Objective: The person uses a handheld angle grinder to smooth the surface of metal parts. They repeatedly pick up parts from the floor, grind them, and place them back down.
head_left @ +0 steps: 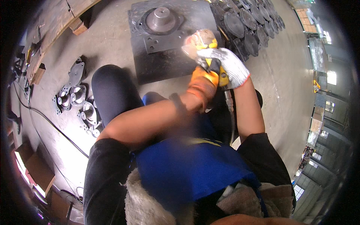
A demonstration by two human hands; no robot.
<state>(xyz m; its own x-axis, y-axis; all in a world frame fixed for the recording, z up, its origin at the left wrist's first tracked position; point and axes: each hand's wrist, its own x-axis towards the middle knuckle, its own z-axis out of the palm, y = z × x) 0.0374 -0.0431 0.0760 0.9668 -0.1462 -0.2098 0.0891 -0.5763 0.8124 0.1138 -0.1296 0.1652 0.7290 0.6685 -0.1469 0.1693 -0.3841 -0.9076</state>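
Observation:
Together my two gloved hands hold a yellow angle grinder (224,79), with its blurred round head (200,40) beside the right part of a dark metal work plate (165,67). My left hand (204,80), in an orange glove, is closed around the rear of the grinder. My right hand (227,65), in a white knitted glove, wraps over the body nearer the head. A hose (229,103) runs from the grinder back toward my lap. On the plate, to the left of the grinder, rests a steel flange with a raised hub (162,17), its drilled flat tab pointing toward me.
Several similar flanged metal parts (251,32) are stacked right of the plate. More hubbed parts (87,110) lie on the floor at my left. A black cable (56,127) crosses the floor there. A wooden bench (56,30) stands at upper left; cardboard boxes (35,167) are at lower left.

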